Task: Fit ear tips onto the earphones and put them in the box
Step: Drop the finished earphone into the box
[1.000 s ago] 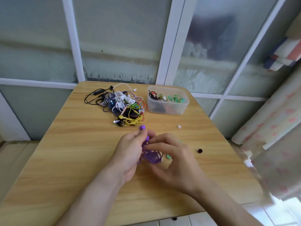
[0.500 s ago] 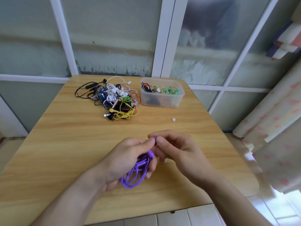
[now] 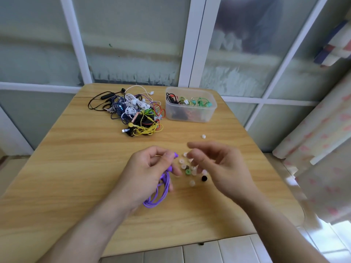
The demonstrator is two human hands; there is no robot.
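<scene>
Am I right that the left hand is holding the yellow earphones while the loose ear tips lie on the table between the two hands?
Not quite. In the head view the left hand holds the purple earphones; the yellow ones lie in the tangled pile at the far side of the table. The loose ear tips do lie between the two hands.
</scene>
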